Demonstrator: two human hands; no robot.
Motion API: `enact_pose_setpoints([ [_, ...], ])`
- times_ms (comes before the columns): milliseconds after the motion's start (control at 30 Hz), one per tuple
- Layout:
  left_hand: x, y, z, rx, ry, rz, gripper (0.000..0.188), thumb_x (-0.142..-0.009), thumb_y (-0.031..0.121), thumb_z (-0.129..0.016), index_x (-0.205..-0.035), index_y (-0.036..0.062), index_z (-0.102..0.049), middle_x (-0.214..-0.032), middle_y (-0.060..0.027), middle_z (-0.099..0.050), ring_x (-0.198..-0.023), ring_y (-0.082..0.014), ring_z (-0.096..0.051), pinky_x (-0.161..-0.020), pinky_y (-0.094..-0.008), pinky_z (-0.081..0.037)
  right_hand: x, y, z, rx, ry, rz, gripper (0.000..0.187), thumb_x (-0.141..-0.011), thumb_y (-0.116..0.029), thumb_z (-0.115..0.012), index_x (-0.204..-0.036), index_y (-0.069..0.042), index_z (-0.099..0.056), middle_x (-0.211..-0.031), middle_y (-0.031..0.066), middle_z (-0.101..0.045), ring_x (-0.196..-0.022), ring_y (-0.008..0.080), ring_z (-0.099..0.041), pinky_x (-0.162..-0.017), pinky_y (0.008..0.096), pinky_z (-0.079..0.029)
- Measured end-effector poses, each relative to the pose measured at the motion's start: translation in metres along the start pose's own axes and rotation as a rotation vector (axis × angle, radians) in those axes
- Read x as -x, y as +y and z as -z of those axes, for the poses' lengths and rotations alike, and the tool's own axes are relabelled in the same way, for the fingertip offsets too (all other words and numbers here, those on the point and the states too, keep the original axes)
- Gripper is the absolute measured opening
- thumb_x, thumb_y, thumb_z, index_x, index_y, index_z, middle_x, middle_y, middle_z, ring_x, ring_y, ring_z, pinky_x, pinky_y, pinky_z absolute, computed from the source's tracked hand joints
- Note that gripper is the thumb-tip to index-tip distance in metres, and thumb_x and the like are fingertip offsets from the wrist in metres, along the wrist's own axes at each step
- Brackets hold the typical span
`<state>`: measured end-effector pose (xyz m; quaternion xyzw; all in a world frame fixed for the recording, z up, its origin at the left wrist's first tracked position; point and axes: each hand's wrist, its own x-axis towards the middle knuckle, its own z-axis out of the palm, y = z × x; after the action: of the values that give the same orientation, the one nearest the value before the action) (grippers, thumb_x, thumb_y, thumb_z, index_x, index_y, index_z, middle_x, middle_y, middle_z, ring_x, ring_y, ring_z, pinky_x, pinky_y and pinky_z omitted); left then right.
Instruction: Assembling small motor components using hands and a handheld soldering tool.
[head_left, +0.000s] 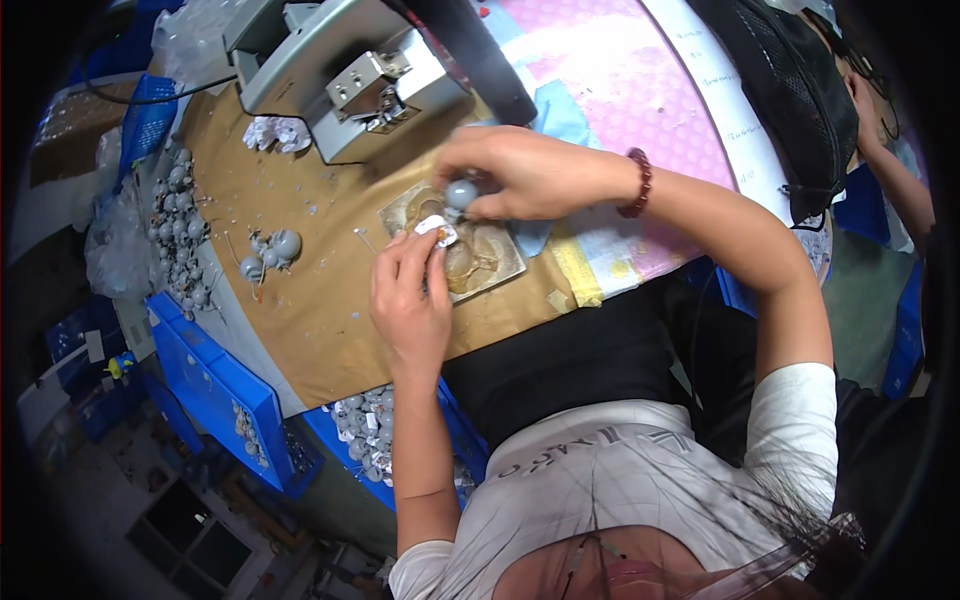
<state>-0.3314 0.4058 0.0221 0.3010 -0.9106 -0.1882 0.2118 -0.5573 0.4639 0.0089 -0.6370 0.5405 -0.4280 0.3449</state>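
Observation:
My left hand (412, 300) has its fingertips closed on a small white piece (436, 228) with an orange spot. Just above it, my right hand (525, 178), slightly blurred, curls its thumb and fingers round a shiny grey ball (461, 194). Both hands are over a flat square plate (508, 277) that carries a yellowish, clear moulded holder (462, 262). The fingers partly cover this holder. Whether the ball and the white piece are joined cannot be made out. Left of the plate lies a small cluster of grey balls (286, 244) with thin stems.
A grey metal machine (375, 95) stands on the brown table covering (310, 330) beyond my hands. Many grey balls (178, 220) are heaped at the left edge. Blue bins (215, 375) hold more below. Crumpled white pieces (277, 133) lie near the machine; another person's arm (890, 165) shows far right.

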Motion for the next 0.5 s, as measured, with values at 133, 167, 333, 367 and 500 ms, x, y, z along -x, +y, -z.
enact_pose_setpoints([
  [133, -0.007, -0.002, 0.007, 0.057, -0.084, 0.052, 0.019, -0.083, 0.002, -0.072, -0.102, 0.006, -0.072, -0.095, -0.0127, -0.062, -0.095, -0.0302, -0.062, -0.085, -0.0383, -0.051, 0.016, 0.001, -0.008, -0.03, -0.03, -0.037, 0.032, -0.083, -0.004, -0.075, -0.112, -0.005, -0.063, -0.102, 0.0084, -0.057, -0.086, 0.0193, -0.06, -0.074, 0.0306, -0.053],
  [167, -0.011, -0.002, 0.011, 0.077, -0.122, 0.08, 0.019, -0.082, 0.002, -0.073, -0.1, 0.0067, -0.072, -0.095, -0.0123, -0.061, -0.095, -0.0309, -0.06, -0.085, -0.0391, -0.05, 0.018, 0.001, -0.011, -0.046, -0.014, -0.046, 0.032, -0.082, -0.004, -0.075, -0.112, -0.005, -0.063, -0.102, 0.0082, -0.057, -0.085, 0.0189, -0.059, -0.074, 0.0306, -0.053],
  [333, -0.027, -0.009, 0.017, 0.178, -0.26, 0.172, 0.019, -0.078, 0.003, -0.075, -0.096, 0.0074, -0.071, -0.095, -0.0108, -0.057, -0.094, -0.029, -0.054, -0.084, -0.0388, -0.046, 0.02, -0.003, -0.016, -0.085, 0.025, -0.103, 0.031, -0.082, -0.01, -0.073, -0.111, -0.005, -0.064, -0.103, 0.0128, -0.058, -0.086, 0.0265, -0.061, -0.077, 0.0369, -0.051],
  [367, -0.029, -0.01, 0.018, 0.207, -0.28, 0.192, 0.019, -0.077, 0.003, -0.075, -0.095, 0.0071, -0.07, -0.095, -0.0106, -0.056, -0.094, -0.0286, -0.054, -0.084, -0.0386, -0.046, 0.02, -0.004, -0.016, -0.094, 0.026, -0.111, 0.031, -0.082, -0.01, -0.073, -0.111, -0.005, -0.063, -0.102, 0.0126, -0.058, -0.086, 0.0265, -0.062, -0.077, 0.037, -0.051],
  [500, -0.031, -0.013, 0.017, 0.261, -0.291, 0.231, 0.017, -0.077, 0.002, -0.076, -0.092, 0.0061, -0.069, -0.094, -0.0099, -0.056, -0.093, -0.0273, -0.053, -0.083, -0.0375, -0.046, 0.02, 0.0, -0.019, -0.098, 0.049, -0.087, 0.031, -0.08, -0.01, -0.071, -0.111, -0.006, -0.063, -0.102, 0.0126, -0.059, -0.085, 0.0272, -0.062, -0.076, 0.0374, -0.051],
])
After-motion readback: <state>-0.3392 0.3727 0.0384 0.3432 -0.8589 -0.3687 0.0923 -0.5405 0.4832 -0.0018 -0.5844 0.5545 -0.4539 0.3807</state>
